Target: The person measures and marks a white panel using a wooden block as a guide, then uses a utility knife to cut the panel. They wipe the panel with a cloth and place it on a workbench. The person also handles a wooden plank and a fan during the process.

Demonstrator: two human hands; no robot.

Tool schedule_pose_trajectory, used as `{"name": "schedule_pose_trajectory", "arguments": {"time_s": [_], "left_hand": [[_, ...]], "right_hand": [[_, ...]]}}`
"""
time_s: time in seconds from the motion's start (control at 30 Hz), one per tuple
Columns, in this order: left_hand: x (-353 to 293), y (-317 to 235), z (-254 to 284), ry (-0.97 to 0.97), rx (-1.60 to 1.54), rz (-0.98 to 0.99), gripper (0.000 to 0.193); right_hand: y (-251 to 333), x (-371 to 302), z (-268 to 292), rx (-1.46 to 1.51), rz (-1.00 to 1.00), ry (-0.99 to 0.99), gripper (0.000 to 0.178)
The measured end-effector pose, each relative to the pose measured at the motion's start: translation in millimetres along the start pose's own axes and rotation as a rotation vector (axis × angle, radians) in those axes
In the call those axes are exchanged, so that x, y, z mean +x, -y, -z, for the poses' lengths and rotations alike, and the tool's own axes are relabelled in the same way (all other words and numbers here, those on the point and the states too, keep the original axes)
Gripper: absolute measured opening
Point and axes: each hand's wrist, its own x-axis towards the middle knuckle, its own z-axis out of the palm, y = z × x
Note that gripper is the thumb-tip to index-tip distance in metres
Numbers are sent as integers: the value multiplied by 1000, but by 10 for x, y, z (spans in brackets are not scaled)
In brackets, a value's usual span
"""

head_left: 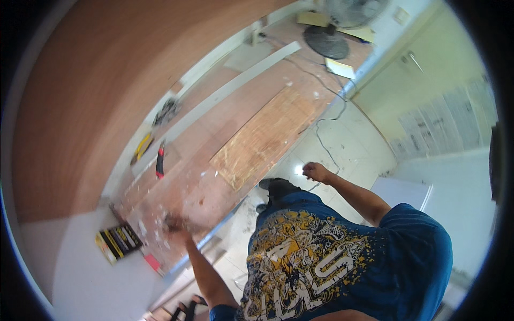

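Over the near left part of the pinkish work surface, my left hand (181, 234) reaches down to a dark brownish clump (174, 220). Blur hides its fingers, so whether it grips the clump does not show. My right hand (316, 172) hangs out over the floor, fingers loosely curled and a little apart, with nothing visible in it. A rectangular wooden board (267, 136) lies between the hands and farther back. Beyond my left hand are a red-and-black hand tool (160, 160) and yellow-handled pliers (142, 147).
Along the back lies a long white strip (230, 92) beside a grey tangled item (167, 111). A black-and-yellow packet (120, 242) and a red piece (153, 264) sit at the near left. At the far end stands a fan (327, 40); its cord (319, 128) runs onto the tiled floor.
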Motion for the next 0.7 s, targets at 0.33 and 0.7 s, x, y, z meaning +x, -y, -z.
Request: {"name": "schedule_pose_trajectory", "arguments": {"time_s": [0.33, 0.7], "left_hand": [[94, 109, 487, -223, 929, 278, 76], [-521, -884, -983, 248, -26, -68, 14]], "right_hand": [[-2548, -1568, -273, -755, -508, 157, 34], [-1949, -100, 1700, 252, 44, -636, 31]]}}
